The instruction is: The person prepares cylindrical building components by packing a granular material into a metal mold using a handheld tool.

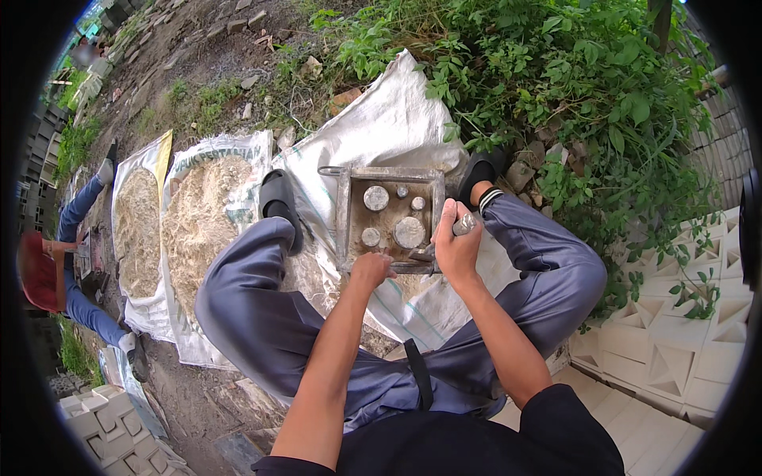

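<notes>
Between my legs sits a square mould frame (344, 213) with a raised rim and a handle loop at its far left corner. Inside it stand several round grey plugs of different sizes, among them a large disc (409, 232) and a smaller one (375, 198). My left hand (373, 268) is at the near rim, fingers curled over it and partly hidden. My right hand (456, 242), beside the near right corner, is closed round the rounded grey handle of a hand tool (466, 225). A flat dark piece, perhaps its blade, lies at that corner; the join is hidden.
The mould rests on a white woven sack (365, 119). To the left, two more sacks carry pale powder (208, 194). Leafy plants (540, 71) grow at the far right, above stacked pale patterned blocks (675, 333). A person in a red top (41, 274) sits at far left.
</notes>
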`<state>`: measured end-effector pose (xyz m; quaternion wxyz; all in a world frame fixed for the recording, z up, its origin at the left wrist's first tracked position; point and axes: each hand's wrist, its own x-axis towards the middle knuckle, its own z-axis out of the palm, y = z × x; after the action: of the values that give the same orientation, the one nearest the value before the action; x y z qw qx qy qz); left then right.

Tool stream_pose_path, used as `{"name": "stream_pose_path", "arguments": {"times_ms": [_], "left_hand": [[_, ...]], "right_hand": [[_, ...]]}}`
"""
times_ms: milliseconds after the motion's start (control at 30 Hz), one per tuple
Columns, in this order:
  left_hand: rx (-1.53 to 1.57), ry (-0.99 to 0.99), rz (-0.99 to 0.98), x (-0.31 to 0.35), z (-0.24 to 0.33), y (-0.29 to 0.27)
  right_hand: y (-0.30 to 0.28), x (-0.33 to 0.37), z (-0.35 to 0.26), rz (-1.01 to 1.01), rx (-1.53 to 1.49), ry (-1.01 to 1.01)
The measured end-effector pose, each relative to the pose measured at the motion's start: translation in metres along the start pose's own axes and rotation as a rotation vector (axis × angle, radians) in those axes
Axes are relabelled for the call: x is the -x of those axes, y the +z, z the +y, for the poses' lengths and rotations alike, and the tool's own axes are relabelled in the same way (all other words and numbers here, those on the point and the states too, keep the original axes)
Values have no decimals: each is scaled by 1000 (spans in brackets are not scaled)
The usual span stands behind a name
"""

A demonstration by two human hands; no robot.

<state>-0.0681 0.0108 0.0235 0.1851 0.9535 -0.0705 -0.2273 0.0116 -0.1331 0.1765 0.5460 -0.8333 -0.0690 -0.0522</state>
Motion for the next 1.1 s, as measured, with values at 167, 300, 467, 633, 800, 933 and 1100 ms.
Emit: {"name": "stream_pose_path", "arguments": {"times_ms": [167, 300, 467, 633, 800, 933, 1100], "left_hand": [[-15, -26, 16, 5, 1, 4], [-24, -21, -13, 2, 6, -5], [-25, -16, -12, 0, 1, 5], [-9, 54, 33, -3, -7, 10], [40, -18, -40, 1, 2, -2], [107, 6, 45, 9, -5, 7], [95, -68, 65, 16, -24, 14]], "right_hand": [[15, 14, -14, -125, 8, -152], [4, 17, -14, -162, -3, -141], [-2, 15, 3, -271, -48, -10], [-10, 39, 6, -137, -185, 83], [1, 27, -13, -110, -122, 57], [11, 38, -8, -118, -27, -127], [16, 36, -18, -88, -105, 20]]}}
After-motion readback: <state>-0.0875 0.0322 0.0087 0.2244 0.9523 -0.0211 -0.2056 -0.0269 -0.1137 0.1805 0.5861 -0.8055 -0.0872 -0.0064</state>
